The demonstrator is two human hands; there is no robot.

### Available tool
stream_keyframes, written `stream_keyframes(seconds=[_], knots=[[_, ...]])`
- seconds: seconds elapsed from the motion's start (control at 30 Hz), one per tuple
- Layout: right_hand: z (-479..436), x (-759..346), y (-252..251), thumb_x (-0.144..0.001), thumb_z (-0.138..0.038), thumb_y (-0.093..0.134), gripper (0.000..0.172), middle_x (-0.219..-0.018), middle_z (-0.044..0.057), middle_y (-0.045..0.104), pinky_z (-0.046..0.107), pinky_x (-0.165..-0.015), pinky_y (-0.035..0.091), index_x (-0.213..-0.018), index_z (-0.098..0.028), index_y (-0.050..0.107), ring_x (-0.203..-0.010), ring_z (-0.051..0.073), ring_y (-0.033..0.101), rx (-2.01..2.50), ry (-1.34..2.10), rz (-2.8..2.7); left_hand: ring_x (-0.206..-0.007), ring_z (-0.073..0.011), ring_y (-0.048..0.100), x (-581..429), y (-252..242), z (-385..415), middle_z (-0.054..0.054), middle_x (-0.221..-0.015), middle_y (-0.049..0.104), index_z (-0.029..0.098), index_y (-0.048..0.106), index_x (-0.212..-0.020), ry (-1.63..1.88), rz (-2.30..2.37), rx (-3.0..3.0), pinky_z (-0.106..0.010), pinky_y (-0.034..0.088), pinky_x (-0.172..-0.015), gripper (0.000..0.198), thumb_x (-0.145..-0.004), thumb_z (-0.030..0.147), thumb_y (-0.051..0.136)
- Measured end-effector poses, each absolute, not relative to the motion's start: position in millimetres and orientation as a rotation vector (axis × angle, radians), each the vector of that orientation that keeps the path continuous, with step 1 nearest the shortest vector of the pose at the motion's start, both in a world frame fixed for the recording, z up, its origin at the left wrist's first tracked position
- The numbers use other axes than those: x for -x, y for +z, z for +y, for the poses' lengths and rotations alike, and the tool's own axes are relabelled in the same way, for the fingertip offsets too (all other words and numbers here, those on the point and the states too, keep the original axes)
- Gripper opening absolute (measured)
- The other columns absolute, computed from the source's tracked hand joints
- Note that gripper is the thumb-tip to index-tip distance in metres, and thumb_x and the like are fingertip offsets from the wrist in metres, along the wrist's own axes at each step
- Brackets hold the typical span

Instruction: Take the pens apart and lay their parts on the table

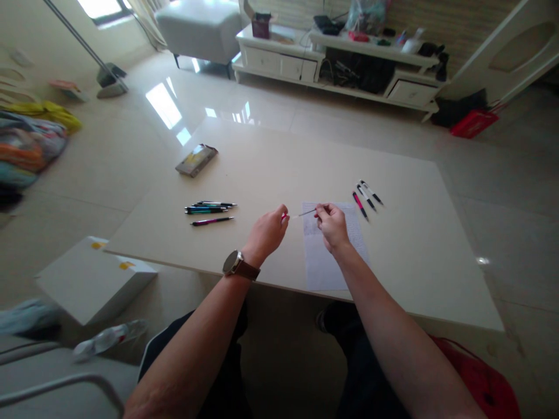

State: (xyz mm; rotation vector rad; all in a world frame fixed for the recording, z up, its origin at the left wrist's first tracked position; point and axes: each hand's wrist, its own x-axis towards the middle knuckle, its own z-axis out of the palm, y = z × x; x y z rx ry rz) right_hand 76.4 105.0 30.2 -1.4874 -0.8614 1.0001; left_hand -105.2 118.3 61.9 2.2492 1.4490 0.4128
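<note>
My left hand (267, 231), with a watch on its wrist, is closed around a small pink pen part (284, 216). My right hand (332, 226) pinches the dark end of a thin pen refill (304, 213) that points towards the left hand. Both hands hover above a lined sheet of paper (325, 256) on the cream table (419, 250). Three pens (367, 198) lie just right of my right hand. Several more pens (210, 210) lie to the left of my left hand.
A small flat box (196, 159) lies at the table's far left. A white box (89, 279) sits on the floor at the left, a red bag (489, 378) by my right leg. A white TV cabinet (336, 64) stands at the back.
</note>
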Motion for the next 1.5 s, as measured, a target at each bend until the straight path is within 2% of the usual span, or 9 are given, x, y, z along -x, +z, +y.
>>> stream_keyframes(seconds=[0.23, 0.4, 0.53, 0.7, 0.83, 0.93, 1.07, 1.33, 1.5], knots=[[104, -64, -1, -0.073, -0.055, 0.066, 0.04, -0.058, 0.001, 0.058, 0.026, -0.056, 0.036, -0.061, -0.018, 0.056, -0.055, 0.013, 0.049, 1.747, 1.062, -1.145, -0.08, -0.0224, 0.064, 121, 48, 123, -0.011, -0.089, 0.072, 0.02, 0.066, -0.1, 0.205, 1.535, -2.164, -0.03, 0.043, -0.067, 0.02, -0.093, 0.034, 0.053], [113, -50, -5, -0.076, -0.059, 0.063, 0.042, -0.06, 0.002, 0.06, 0.025, -0.053, 0.038, -0.068, -0.017, 0.059, -0.053, 0.013, 0.048, 1.718, 1.071, -1.102, -0.078, -0.0195, 0.064, 113, 40, 118, -0.011, -0.087, 0.072, 0.018, 0.07, -0.087, 0.124, 1.4, -2.166, -0.029, 0.044, -0.069, 0.019, -0.092, 0.03, 0.057], [120, -59, -7, -0.085, -0.047, 0.056, 0.033, -0.065, 0.003, 0.063, 0.025, -0.057, 0.039, -0.072, -0.017, 0.062, -0.059, 0.014, 0.054, 1.918, 0.869, -1.178, -0.08, -0.0224, 0.065, 118, 33, 120, -0.016, -0.087, 0.072, 0.015, 0.07, -0.084, 0.069, 1.522, -2.151, -0.032, 0.045, -0.069, 0.018, -0.091, 0.026, 0.057], [112, -59, -17, -0.074, -0.034, 0.073, 0.024, -0.063, 0.004, 0.064, 0.028, -0.064, 0.042, -0.06, -0.019, 0.061, -0.065, 0.018, 0.059, 2.123, 0.873, -1.412, -0.084, -0.0247, 0.066, 120, 23, 120, -0.017, -0.091, 0.071, 0.013, 0.069, -0.091, -0.014, 1.58, -2.107, -0.032, 0.046, -0.068, 0.013, -0.085, 0.024, 0.065], [104, -59, -12, -0.078, -0.042, 0.074, 0.024, -0.086, 0.009, 0.07, 0.03, -0.069, 0.046, -0.085, -0.019, 0.067, -0.081, 0.023, 0.065, 2.263, 0.624, -1.575, -0.086, -0.0242, 0.066, 114, 17, 119, -0.016, -0.091, 0.07, 0.014, 0.069, -0.091, -0.012, 1.561, -2.125, -0.032, 0.047, -0.071, 0.012, -0.084, 0.023, 0.065], [98, -64, -2, -0.082, -0.044, 0.072, 0.035, -0.113, 0.011, 0.064, 0.031, -0.068, 0.047, -0.11, -0.023, 0.065, -0.086, 0.023, 0.066, 2.353, 0.389, -1.714, -0.086, -0.024, 0.065, 111, 14, 118, -0.016, -0.092, 0.07, 0.015, 0.068, -0.091, -0.014, 1.577, -2.125, -0.032, 0.047, -0.071, 0.011, -0.085, 0.021, 0.063], [88, -77, 4, -0.084, -0.048, 0.068, 0.039, -0.125, 0.009, 0.056, 0.033, -0.064, 0.047, -0.116, -0.027, 0.063, -0.083, 0.023, 0.068, 2.437, 0.351, -1.875, -0.087, -0.0239, 0.064, 107, 11, 117, -0.015, -0.094, 0.069, 0.015, 0.067, -0.091, -0.016, 1.607, -2.117, -0.032, 0.047, -0.072, 0.011, -0.086, 0.019, 0.059], [74, -109, 15, -0.087, -0.042, 0.065, 0.036, -0.126, 0.011, 0.058, 0.033, -0.065, 0.044, -0.118, -0.025, 0.063, -0.085, 0.024, 0.067, 2.499, 0.362, -1.841, -0.091, -0.0249, 0.064, 99, 12, 119, -0.015, -0.097, 0.07, 0.016, 0.066, -0.091, -0.008, 1.602, -2.128, -0.033, 0.046, -0.074, 0.011, -0.086, 0.024, 0.06], [76, -102, 36, -0.095, -0.035, 0.051, 0.023, -0.095, 0.01, 0.07, 0.031, -0.071, 0.042, -0.102, -0.021, 0.068, -0.085, 0.024, 0.065, 2.248, 0.524, -1.77, -0.088, -0.0244, 0.063, 93, 20, 120, -0.014, -0.092, 0.07, 0.016, 0.066, -0.089, 0.068, 1.596, -2.164, -0.033, 0.045, -0.075, 0.015, -0.086, 0.029, 0.06]])
